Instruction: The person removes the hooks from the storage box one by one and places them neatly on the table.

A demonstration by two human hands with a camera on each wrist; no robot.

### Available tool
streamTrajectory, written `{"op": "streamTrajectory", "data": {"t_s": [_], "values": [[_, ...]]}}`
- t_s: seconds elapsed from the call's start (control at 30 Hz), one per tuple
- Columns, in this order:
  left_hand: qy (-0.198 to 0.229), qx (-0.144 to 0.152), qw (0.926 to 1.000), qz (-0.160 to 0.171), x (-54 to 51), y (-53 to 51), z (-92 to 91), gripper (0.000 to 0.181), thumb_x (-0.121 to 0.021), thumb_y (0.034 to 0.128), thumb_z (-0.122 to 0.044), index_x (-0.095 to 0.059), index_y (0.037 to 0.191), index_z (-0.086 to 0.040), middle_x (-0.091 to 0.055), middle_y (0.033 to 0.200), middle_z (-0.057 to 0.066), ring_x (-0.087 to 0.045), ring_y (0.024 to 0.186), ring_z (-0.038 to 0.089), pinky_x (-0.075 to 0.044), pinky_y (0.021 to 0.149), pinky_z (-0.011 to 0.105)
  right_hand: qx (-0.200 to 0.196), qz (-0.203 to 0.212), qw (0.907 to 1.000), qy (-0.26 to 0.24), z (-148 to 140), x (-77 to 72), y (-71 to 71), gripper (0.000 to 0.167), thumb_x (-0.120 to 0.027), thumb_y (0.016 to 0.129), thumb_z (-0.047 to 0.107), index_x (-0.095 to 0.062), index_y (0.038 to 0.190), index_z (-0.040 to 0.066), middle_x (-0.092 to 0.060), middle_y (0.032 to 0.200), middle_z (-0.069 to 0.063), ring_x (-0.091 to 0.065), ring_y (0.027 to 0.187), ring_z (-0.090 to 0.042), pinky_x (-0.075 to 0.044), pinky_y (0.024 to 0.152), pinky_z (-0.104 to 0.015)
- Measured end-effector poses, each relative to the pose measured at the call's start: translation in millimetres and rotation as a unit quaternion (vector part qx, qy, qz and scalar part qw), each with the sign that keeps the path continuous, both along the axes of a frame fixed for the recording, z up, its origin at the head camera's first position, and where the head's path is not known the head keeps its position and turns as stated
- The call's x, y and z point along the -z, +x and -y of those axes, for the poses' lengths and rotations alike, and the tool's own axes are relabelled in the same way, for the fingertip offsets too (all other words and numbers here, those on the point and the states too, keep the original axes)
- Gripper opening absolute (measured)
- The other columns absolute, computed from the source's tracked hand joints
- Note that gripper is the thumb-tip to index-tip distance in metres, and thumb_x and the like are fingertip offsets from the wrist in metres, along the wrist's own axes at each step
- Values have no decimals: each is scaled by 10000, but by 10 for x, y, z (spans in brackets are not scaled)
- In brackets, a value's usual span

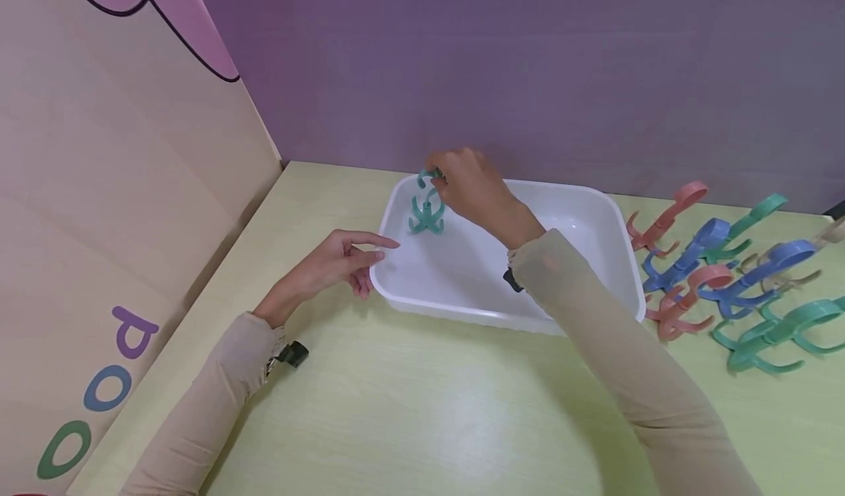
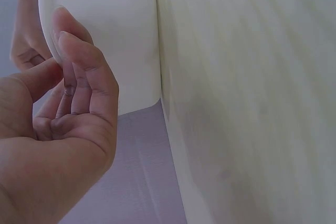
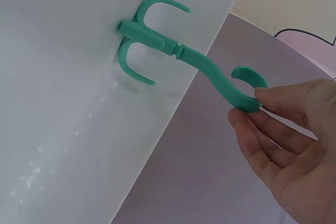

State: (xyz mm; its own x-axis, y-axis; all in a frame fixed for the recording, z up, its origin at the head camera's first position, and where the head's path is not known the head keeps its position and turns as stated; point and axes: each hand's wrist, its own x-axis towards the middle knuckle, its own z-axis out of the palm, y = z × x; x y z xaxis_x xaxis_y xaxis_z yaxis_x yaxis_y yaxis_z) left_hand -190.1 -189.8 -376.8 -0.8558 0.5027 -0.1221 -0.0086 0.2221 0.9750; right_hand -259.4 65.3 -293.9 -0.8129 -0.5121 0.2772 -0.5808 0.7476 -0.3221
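My right hand (image 1: 472,191) pinches the curved top of a green multi-pronged hanging hook (image 1: 426,219) between thumb and fingers. The prongs of that hook stand down in the far left part of a white plastic tray (image 1: 488,276). In the right wrist view, the green hook (image 3: 149,38) shows its curled end between the fingertips, its prongs against the tray's white surface. At the tray's left edge, my left hand (image 1: 337,257) pinches the rim, with the index finger reaching over it. The left wrist view shows the thumb and fingers of the left hand (image 2: 73,124) on either side of the rim.
Right of the tray stand several similar hooks, among them a blue hook (image 1: 686,257), a red hook (image 1: 683,305) and a large green hook (image 1: 769,338). A purple wall (image 1: 528,78) rises behind the pale table (image 1: 396,408), and a printed panel (image 1: 132,151) stands at the left.
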Motion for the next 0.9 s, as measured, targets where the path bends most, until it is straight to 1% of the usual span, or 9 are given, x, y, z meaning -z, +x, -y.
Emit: {"op": "streamTrajectory", "data": {"t_s": [0.23, 0.53, 0.73, 0.9], "values": [[37, 15, 10000, -39, 6, -4, 15, 400, -612, 1044, -76, -587, 1424, 46, -697, 645, 120, -699, 549, 196, -628, 581, 370, -11, 101, 9999, -66, 5, 5, -32, 221, -679, 970, -8, -736, 1183, -19, -759, 1099, -167, -678, 866, -266, -597, 827, -390], [-7, -83, 10000, 11, 4, 15, 30, 393, -610, 1044, -69, -597, 1423, 29, -698, 645, 116, -697, 547, 188, -627, 578, 359, -4, 441, 9990, -118, 6, -6, -84, 191, -704, 974, 30, -734, 1160, -2, -747, 1059, -149, -663, 886, -267, -600, 830, -378], [-14, -75, 10000, -12, 2, 16, 32, 388, -597, 1045, -49, -592, 1424, 38, -698, 644, 115, -696, 545, 183, -628, 580, 358, 64, 621, 9980, -88, 3, -6, -92, 263, -699, 982, 48, -722, 1241, 9, -736, 1033, -150, -639, 843, -262, -590, 780, -356], [29, -64, 10000, -13, -7, 10, 38, 394, -606, 1044, -61, -590, 1425, 40, -698, 645, 113, -695, 545, 180, -625, 575, 349, 90, 740, 9972, -23, 7, -16, -87, 316, -691, 993, 67, -703, 1305, 15, -736, 1087, -155, -634, 854, -261, -597, 791, -350]]}}
